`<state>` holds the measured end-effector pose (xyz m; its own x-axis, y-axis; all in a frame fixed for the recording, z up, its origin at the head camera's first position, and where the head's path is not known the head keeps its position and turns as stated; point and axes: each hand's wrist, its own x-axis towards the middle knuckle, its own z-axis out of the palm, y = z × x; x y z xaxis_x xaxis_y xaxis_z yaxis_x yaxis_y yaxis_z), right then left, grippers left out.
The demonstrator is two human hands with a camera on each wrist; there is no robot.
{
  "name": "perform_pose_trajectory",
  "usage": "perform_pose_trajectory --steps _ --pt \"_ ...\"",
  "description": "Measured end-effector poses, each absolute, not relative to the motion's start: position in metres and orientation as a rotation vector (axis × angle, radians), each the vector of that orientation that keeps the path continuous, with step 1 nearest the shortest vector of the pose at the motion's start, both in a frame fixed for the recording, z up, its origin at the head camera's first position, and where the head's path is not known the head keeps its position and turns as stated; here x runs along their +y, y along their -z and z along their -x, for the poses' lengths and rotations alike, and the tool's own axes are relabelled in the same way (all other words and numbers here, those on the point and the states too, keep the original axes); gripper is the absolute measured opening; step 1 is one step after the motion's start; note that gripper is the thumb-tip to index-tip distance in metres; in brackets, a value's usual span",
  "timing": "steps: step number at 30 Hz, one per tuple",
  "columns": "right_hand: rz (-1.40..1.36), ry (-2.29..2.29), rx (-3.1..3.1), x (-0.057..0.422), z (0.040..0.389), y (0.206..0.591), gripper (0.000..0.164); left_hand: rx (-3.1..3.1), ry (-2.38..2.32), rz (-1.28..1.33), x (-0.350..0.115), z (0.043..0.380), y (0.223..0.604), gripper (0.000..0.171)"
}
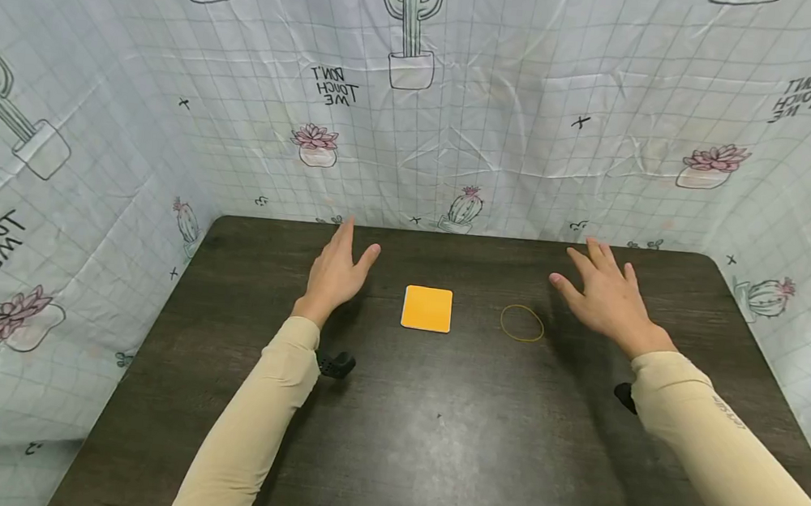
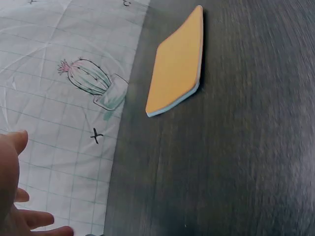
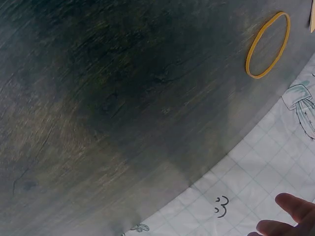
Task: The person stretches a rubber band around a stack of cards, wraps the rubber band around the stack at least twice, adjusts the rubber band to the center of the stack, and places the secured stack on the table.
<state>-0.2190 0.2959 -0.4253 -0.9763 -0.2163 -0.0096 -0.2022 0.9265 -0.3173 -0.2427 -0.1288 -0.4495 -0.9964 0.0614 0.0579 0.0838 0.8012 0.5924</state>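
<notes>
An orange square piece with rounded corners and a pale edge (image 1: pixel 427 309) lies flat on the dark table, between my hands. To its right is a thin yellow rubber band (image 1: pixel 522 323), laid out in a loose oval. My left hand (image 1: pixel 337 273) is held over the table left of the orange square, fingers extended and thumb spread, holding nothing. On the other side, my right hand (image 1: pixel 607 296) hovers beyond the rubber band with its fingers spread, also holding nothing. The left wrist view shows the orange square (image 2: pixel 176 64) as a thin slab; the right wrist view shows the rubber band (image 3: pixel 268 45).
The dark wood-grain table (image 1: pixel 446 436) ends at a far edge just past my fingertips. A white grid-patterned curtain (image 1: pixel 507 116) with cactus drawings hangs behind it and along both sides. Dark wrist-worn devices (image 1: pixel 336 364) stick out below the cream sleeves.
</notes>
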Motion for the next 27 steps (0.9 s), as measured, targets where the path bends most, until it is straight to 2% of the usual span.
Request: perform_pose_trajectory --steps 11,20,27 --pt "0.337 0.521 3.038 0.294 0.219 0.425 0.080 -2.946 1.301 -0.008 -0.125 0.241 0.445 0.095" --pt "0.331 0.513 3.031 0.293 0.222 0.424 0.080 -2.977 1.447 -0.112 -0.120 0.239 0.443 0.114" --pt "0.337 0.513 3.033 0.292 0.223 0.424 0.080 -2.992 1.584 -0.150 -0.111 0.240 0.445 0.115"
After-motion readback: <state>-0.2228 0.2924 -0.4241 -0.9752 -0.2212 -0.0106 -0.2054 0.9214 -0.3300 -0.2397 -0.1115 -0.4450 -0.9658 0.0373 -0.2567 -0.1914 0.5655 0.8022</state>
